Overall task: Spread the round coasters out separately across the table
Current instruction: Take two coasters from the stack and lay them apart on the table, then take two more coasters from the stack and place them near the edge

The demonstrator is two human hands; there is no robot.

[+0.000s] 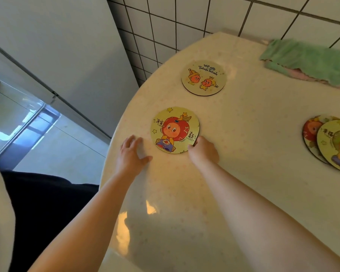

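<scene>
A round coaster with a red apple-headed figure lies flat near the table's left edge. My right hand grips its lower right rim, fingers curled over the edge. My left hand rests on the table just left of that coaster, fingers apart, holding nothing. Farther back lies a coaster with two small star figures, on its own. At the right edge two coasters overlap: a red-figure coaster partly under a green-figure coaster.
The round cream table stands against a white tiled wall. A folded green and pink cloth lies at the back right. The table's curved edge runs close to my left hand, with floor and a glass door beyond.
</scene>
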